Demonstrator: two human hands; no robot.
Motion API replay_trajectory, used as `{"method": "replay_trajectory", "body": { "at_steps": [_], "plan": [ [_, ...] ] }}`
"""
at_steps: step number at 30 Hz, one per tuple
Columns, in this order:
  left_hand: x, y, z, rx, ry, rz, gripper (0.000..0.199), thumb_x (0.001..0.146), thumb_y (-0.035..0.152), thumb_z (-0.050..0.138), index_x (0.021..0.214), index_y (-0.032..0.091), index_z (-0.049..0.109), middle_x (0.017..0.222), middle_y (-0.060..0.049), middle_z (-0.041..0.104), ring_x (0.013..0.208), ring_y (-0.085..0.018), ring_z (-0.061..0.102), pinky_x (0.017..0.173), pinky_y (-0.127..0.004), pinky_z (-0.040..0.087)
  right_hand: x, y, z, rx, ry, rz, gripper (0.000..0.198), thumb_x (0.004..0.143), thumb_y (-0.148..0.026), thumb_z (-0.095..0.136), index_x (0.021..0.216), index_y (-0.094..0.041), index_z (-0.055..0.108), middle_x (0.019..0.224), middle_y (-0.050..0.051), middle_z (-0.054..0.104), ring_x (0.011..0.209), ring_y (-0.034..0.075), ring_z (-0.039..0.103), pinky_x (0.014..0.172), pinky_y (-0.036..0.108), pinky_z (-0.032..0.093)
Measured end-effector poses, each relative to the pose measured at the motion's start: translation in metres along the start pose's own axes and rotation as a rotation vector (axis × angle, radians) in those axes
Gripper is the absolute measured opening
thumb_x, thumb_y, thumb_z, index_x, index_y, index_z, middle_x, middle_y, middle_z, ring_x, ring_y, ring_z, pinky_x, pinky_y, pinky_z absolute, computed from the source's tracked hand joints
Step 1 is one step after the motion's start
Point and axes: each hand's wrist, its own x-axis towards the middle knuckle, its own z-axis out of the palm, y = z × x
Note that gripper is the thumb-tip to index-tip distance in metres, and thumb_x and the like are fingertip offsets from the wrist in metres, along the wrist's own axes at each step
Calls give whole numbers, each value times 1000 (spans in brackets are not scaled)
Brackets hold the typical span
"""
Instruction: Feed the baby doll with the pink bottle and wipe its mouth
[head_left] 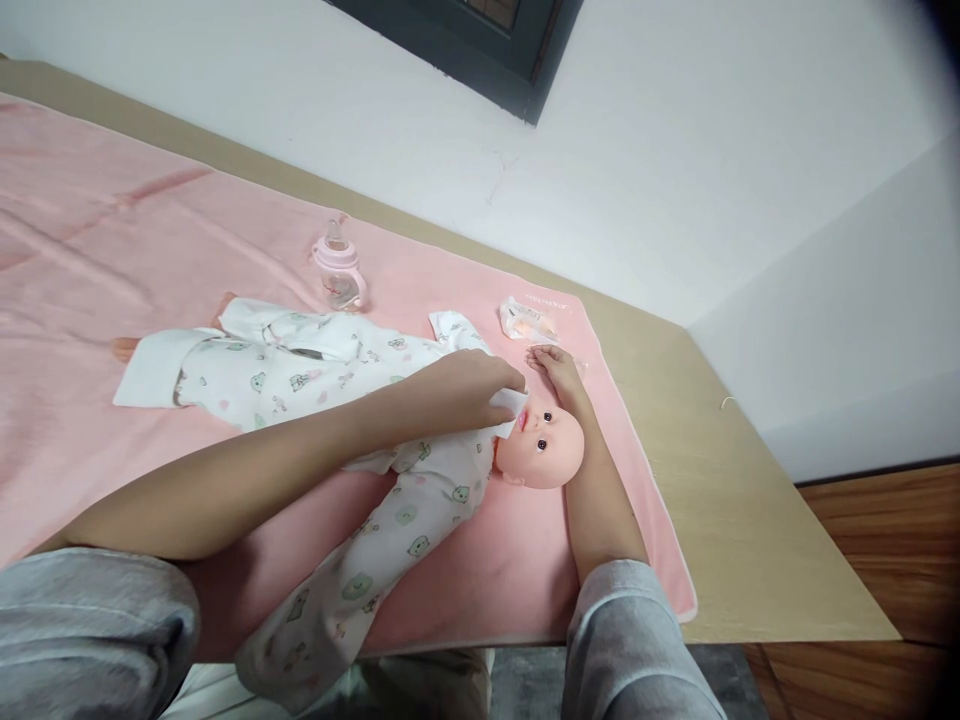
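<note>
The doll (375, 355) lies face-up on the pink blanket (465, 580), head (551, 455) to the right. The left hand (474, 390) pinches a white cloth (511, 402) between its fingers by the mouth (523, 420); pressing hard could roll the head, as the right hand (556, 368), fingers loosely open, has no grip there.

Doll's outfit (341, 368): white, scattered green and pink animal prints
Doll's head (559, 450): peach-pink
Cloth (511, 401): white
Bottle (337, 256): pale pink cap and handle, clear body
Blanket (75, 260): plain pink
Tabletop (697, 500): tan
Sleeves (630, 640): mottled grey
</note>
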Motion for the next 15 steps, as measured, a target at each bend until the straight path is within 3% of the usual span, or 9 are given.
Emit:
{"method": "replay_trajectory", "body": {
  "at_steps": [15],
  "plan": [
    [4,-3,4,59,41,-18,11,78,18,48,68,18,45,66,1,54,62,-15,48,59,-28,27,6,6,-4,-7,-6,-13,6,81,-22,69,84,-18,67,89,4,73,83,13,69,95,31,56]
  ]
}}
